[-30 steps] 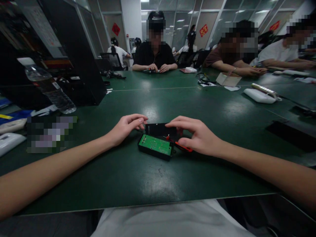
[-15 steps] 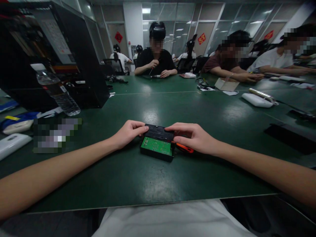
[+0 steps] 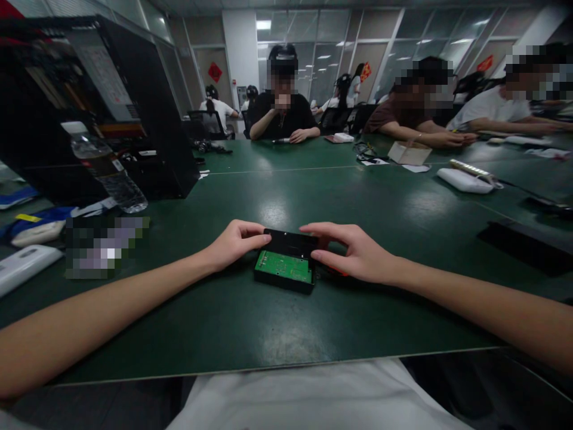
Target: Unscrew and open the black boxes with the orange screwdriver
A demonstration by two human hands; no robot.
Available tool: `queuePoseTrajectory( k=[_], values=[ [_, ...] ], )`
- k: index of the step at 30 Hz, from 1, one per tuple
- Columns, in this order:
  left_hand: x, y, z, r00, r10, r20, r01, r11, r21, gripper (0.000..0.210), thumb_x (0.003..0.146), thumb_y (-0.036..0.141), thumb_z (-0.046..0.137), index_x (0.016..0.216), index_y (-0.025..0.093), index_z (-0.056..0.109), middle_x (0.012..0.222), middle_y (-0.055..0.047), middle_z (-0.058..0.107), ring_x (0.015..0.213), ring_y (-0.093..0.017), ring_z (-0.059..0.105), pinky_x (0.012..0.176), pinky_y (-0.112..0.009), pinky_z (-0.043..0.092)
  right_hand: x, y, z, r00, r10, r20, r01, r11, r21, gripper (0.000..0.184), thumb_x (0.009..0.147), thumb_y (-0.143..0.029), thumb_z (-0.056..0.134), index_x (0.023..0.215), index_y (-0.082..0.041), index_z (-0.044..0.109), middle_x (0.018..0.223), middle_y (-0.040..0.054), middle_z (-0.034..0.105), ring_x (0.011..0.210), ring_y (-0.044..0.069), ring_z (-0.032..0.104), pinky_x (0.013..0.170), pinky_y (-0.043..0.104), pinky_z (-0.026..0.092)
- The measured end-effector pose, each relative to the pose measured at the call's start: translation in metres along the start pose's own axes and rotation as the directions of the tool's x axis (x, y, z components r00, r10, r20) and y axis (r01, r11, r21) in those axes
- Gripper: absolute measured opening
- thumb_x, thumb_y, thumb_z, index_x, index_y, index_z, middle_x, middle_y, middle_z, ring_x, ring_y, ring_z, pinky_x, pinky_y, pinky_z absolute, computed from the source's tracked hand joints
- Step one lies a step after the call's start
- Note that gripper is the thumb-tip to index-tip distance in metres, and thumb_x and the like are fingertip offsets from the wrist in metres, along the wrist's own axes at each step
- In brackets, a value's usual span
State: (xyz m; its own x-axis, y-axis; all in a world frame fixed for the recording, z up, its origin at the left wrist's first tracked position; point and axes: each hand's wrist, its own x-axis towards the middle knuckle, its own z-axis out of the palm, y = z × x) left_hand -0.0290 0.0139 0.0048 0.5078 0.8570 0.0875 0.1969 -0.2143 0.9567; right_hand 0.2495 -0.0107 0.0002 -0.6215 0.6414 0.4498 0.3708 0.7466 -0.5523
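A shallow black box (image 3: 283, 285) with a green circuit board (image 3: 286, 264) inside rests on the table in front of me. Just behind its far edge, a black cover (image 3: 289, 242) is held tilted, its lower edge close to the board. My left hand (image 3: 239, 245) pinches the cover's left end between thumb and fingers. At the right end, my right hand (image 3: 347, 251) has its forefinger along the top edge and its thumb by the lower corner. An orange-handled tool (image 3: 338, 270) lies mostly hidden beneath the right hand.
To the left stand a water bottle (image 3: 110, 170) and a large black computer case (image 3: 147, 107); a blurred-out flat item (image 3: 107, 248) lies nearer. On the right are a white device (image 3: 465, 180) and a long black piece (image 3: 528, 245). Across the green table (image 3: 224, 203) sits a person (image 3: 284, 113).
The cover has tipped more upright, and its face looks darker. My right thumb and forefinger are spread wider, covering more of the orange handle. The person opposite has raised one hand.
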Motion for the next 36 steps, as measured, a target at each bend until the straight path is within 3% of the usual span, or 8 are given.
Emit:
queuePoseTrajectory(
  k=[4,13,21,36],
  values=[
    [-0.001,-0.001,-0.001,0.999,0.037,-0.014,-0.037,0.999,0.01,0.025,0.08,0.037,0.074,0.079,0.013,0.076,0.07,-0.002,0.069,0.066,-0.012,0.059,0.062,-0.022,0.045,-0.002,-0.002,0.002,0.999,0.01,-0.035,-0.009,0.999,0.034,0.057,0.092,-0.036,0.065,0.143,-0.021,0.048,0.096,0.0035,0.068,0.079,0.014,0.065,0.073,0.026,0.056],
    [-0.005,-0.003,-0.004,0.997,0.076,0.012,-0.077,0.994,0.077,0.026,0.083,0.037,0.072,0.09,0.013,0.078,0.08,-0.004,0.072,0.074,-0.015,0.063,0.066,-0.023,0.048,-0.004,-0.005,0.001,0.996,-0.076,-0.042,0.074,0.996,-0.047,0.05,0.093,-0.031,0.064,0.139,-0.02,0.05,0.094,0.0026,0.07,0.079,0.012,0.065,0.073,0.024,0.054],
    [-0.007,-0.002,-0.003,0.996,0.09,-0.027,-0.087,0.993,0.082,0.028,0.081,0.039,0.073,0.088,0.012,0.076,0.078,-0.004,0.071,0.072,-0.015,0.063,0.065,-0.023,0.048,-0.007,-0.006,0.002,0.99,-0.134,-0.04,0.131,0.988,-0.082,0.045,0.094,-0.031,0.062,0.137,-0.021,0.053,0.098,0.0048,0.072,0.079,0.014,0.067,0.07,0.024,0.056],
    [-0.014,0.001,-0.006,0.995,0.09,0.048,-0.099,0.965,0.243,0.032,0.09,0.04,0.063,0.084,0.012,0.077,0.073,-0.004,0.07,0.066,-0.014,0.06,0.06,-0.022,0.045,-0.008,-0.005,0.001,0.983,-0.165,0.077,0.174,0.978,-0.118,0.045,0.097,-0.029,0.057,0.141,-0.017,0.049,0.116,0.0107,0.072,0.086,0.016,0.071,0.076,0.026,0.058]
  ],
)
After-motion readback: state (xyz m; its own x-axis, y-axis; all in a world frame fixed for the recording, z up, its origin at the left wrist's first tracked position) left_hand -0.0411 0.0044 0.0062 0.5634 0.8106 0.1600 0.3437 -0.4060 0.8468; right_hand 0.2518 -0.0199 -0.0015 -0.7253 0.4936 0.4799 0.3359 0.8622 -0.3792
